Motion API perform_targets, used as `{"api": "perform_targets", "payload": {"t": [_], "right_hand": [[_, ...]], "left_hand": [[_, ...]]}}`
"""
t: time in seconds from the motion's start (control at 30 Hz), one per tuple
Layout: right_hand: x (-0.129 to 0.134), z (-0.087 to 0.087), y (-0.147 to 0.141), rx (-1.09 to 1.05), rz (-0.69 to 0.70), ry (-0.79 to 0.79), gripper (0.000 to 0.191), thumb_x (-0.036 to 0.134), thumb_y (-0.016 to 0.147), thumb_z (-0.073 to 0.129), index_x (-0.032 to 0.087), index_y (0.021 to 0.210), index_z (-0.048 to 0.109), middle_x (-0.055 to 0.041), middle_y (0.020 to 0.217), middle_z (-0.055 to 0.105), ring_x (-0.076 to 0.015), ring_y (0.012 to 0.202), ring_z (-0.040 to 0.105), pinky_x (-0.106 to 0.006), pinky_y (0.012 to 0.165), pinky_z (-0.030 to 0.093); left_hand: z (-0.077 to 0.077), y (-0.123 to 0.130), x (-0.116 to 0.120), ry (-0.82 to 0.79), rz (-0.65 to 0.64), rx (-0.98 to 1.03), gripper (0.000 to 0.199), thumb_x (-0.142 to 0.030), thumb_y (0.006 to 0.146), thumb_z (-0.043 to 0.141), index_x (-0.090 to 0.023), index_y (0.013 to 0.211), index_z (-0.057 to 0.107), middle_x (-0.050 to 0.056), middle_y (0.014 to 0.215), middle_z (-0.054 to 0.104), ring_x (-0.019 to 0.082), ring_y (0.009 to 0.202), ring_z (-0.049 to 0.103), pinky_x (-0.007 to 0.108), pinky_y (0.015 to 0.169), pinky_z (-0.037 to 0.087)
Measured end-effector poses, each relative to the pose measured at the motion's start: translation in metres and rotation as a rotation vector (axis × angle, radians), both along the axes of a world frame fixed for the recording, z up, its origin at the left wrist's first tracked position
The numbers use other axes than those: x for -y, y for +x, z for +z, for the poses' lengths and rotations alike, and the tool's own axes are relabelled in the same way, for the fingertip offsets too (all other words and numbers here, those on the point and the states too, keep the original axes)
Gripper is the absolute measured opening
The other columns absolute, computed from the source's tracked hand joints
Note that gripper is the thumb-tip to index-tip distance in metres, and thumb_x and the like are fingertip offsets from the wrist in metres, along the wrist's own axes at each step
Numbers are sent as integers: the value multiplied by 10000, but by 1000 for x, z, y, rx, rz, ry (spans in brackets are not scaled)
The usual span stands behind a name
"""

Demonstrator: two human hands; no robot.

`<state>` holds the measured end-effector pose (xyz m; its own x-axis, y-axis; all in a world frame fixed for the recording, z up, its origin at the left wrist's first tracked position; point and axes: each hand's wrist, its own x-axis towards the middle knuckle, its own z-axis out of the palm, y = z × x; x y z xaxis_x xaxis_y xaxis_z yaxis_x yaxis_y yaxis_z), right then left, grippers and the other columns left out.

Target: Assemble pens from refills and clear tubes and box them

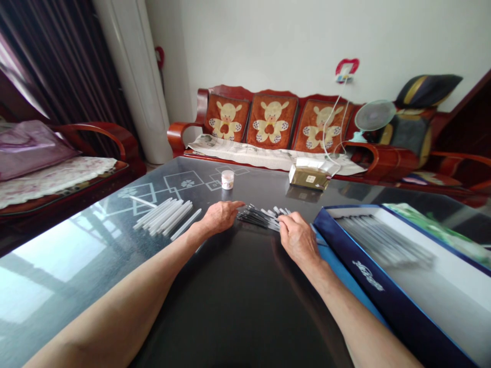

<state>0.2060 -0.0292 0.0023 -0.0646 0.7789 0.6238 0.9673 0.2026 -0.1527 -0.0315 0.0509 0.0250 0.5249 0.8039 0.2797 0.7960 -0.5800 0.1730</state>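
Left hand: the left hand (pixel 220 217) is open and lies flat, reaching toward the pile.
Right hand: the right hand (pixel 297 237) is bent over one end of the pile. I cannot tell if it is gripping.
Pile: a pile of thin dark and white sticks (pixel 259 217) lies between the hands on the glass table top (pixel 245 301).
Feel: they look light and stiff, and they may slip or roll on the glass.
Where to hold: pinching one stick at its middle looks best.
White sticks: a bunch of white sticks (pixel 163 217) lies to the left, and one lone stick (pixel 186 225) lies beside it.
Box: an open blue box (pixel 360 291) sits on the right, with blurry rows of sticks (pixel 383 243) inside.
Rest: there is a small white jar (pixel 227 179), a brown packet (pixel 309 176), a red wooden sofa (pixel 180 135) and a small fan (pixel 375 115).
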Motion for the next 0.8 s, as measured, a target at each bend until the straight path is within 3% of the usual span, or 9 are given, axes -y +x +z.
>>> {"api": "perform_targets", "payload": {"t": [0.17, 0.47, 0.63, 0.8], "right_hand": [[-2, -1, 2, 2, 37, 27, 259, 221, 916, 455, 188, 945, 710, -75, 870, 618, -183, 786, 595, -289, 750, 471], [-10, -2, 9, -124, 103, 158, 261, 221, 909, 438, 170, 962, 688, -91, 938, 598, -191, 858, 593, -292, 776, 493], [-3, 2, -13, -162, 200, 93, 260, 172, 905, 417, 181, 973, 668, -98, 959, 607, -196, 919, 607, -320, 866, 498], [1, -10, -46, -453, 260, 52, 343, 79, 829, 415, 188, 1089, 612, -96, 1009, 673, -188, 938, 652, -340, 877, 528]], "left_hand": [[-2, 1, 1, 79, -63, -20, 395, -194, 926, 401, -242, 1270, 590, 66, 1074, 687, 190, 984, 648, 278, 840, 519], [8, 9, 19, 150, -170, -53, 366, -344, 979, 356, -299, 1263, 583, 41, 928, 677, 177, 844, 664, 218, 636, 481], [6, 21, 29, 99, -226, -88, 360, -342, 981, 353, -258, 1250, 576, 55, 935, 690, 187, 845, 678, 234, 675, 496], [-5, 32, 33, 53, -218, -47, 351, -256, 963, 363, -187, 1274, 510, 82, 987, 691, 194, 887, 679, 247, 726, 516]]}}
